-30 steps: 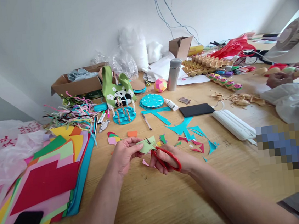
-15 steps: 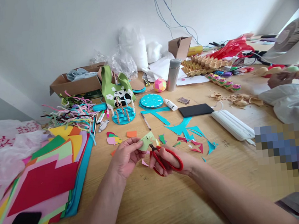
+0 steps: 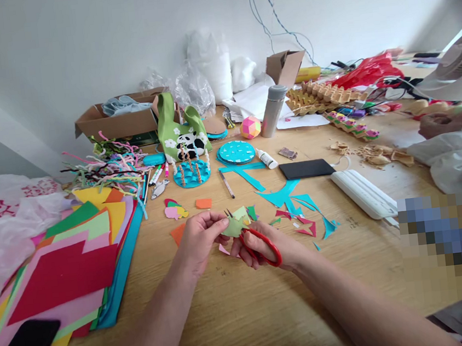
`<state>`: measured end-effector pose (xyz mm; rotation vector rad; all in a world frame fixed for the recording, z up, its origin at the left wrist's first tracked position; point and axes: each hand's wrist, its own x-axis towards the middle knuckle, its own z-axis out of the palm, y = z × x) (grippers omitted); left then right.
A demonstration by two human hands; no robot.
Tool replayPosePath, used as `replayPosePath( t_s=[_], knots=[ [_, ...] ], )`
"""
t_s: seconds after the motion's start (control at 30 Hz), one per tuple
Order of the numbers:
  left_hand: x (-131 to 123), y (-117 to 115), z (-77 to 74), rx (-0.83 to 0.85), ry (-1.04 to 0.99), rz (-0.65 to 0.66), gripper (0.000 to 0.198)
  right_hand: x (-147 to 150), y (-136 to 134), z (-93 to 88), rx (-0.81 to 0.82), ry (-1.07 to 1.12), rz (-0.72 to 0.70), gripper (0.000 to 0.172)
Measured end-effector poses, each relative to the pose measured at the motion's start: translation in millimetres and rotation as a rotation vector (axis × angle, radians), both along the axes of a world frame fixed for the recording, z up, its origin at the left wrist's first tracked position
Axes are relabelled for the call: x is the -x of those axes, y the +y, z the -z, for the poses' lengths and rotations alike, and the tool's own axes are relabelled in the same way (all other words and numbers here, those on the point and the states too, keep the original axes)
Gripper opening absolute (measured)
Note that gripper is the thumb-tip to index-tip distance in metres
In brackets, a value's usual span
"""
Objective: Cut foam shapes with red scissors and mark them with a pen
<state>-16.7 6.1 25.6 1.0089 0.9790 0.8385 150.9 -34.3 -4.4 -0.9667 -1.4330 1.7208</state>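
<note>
A pale wall rises behind a wooden counter crowded with craft materials. A broad stack of coloured sheets lies at the left, and farther back an open cardboard box stands behind a green panda bag. The right hand has its fingers curled through the loops of red-handled scissors, whose dark tips show past the upper edge of a small pale green paper. That piece is held above the counter between the hands, pinched by the left hand's thumb and fingers. Blue offcuts lie just beyond, with smaller red scraps beside them.
</note>
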Motion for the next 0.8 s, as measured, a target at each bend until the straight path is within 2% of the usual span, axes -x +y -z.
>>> replayPosePath(
  t_s=[0.27, 0.8],
  knots=[
    [-1.4, -1.8, -0.2, -0.034, 0.038, -0.026, 0.028, -0.4, -0.6, 0.5, -0.027, 0.007, -0.024, 0.073],
    [-1.0, -4.1, -2.4, -0.049, 0.043, 0.002, 0.025, 1.9, -0.9, -1.0, -0.046, 0.017, -0.016, 0.073]
  ],
)
